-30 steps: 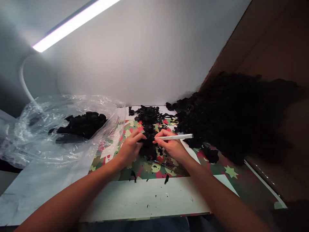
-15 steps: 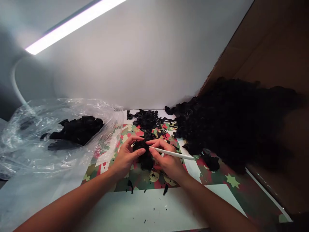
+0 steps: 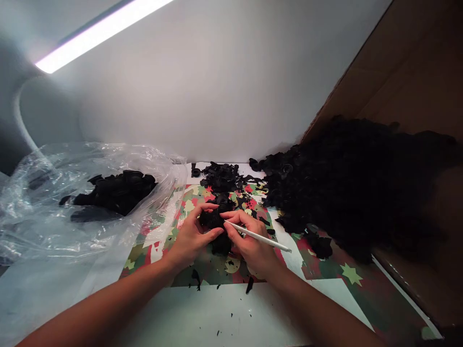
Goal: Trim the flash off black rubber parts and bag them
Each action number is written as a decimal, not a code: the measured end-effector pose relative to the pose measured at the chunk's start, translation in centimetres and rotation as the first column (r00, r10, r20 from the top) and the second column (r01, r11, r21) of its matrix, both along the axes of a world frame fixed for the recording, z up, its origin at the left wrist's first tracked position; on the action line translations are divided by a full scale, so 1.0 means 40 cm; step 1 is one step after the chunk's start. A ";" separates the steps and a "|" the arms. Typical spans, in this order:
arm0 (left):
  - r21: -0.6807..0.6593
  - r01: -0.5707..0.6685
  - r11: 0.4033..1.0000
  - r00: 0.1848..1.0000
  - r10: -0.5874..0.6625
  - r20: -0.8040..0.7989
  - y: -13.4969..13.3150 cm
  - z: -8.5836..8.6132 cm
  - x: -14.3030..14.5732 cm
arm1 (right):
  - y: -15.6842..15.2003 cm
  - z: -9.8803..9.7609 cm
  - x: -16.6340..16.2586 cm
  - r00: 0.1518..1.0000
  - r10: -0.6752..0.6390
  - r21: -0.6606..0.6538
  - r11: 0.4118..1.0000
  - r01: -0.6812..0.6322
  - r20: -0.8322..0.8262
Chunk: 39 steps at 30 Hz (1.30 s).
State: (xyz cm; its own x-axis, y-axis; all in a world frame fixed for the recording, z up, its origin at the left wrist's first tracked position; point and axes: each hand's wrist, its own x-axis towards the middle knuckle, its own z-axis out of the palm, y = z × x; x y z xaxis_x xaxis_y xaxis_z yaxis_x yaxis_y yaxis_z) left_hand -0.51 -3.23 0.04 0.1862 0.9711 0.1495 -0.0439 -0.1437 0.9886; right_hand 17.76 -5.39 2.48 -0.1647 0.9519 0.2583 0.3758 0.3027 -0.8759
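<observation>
Both hands (image 3: pixel 224 236) pinched on black part (image 3: pixel 212 219)

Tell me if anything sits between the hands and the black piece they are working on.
Nothing does. The left hand and right hand both already grip the black piece directly. The right hand also holds a white stick, its tip at the piece. Loose black scraps lie beyond, clear of the grip.
</observation>
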 end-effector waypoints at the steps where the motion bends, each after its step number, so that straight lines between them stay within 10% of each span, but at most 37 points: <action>1: 0.038 -0.018 0.999 0.999 0.019 -0.039 -0.002 0.001 0.000 | -0.002 -0.001 -0.004 1.000 -0.003 0.028 1.000 0.003 0.022; 8: -0.049 0.022 0.999 1.000 -0.023 -0.019 -0.009 0.009 -0.001 | 0.008 -0.024 -0.012 0.977 -0.056 0.295 0.955 -0.006 0.204; 21: -0.086 0.250 0.965 0.905 -0.201 0.375 0.025 0.024 -0.036 | 0.149 -0.043 0.126 0.902 -0.351 0.247 0.924 0.291 0.252; 39: -0.161 0.003 0.987 0.962 0.041 0.271 0.032 0.007 -0.020 | 0.046 0.031 0.051 0.998 0.002 0.099 0.995 -0.008 0.060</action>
State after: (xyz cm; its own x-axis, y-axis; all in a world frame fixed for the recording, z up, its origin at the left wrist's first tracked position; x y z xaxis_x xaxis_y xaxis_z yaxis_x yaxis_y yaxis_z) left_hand -1.31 -1.93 0.34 0.1415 0.9893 0.0357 -0.3133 0.0105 0.9496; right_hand 19.79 -3.55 3.72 -0.1875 0.9211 0.3412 0.4249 0.3893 -0.8173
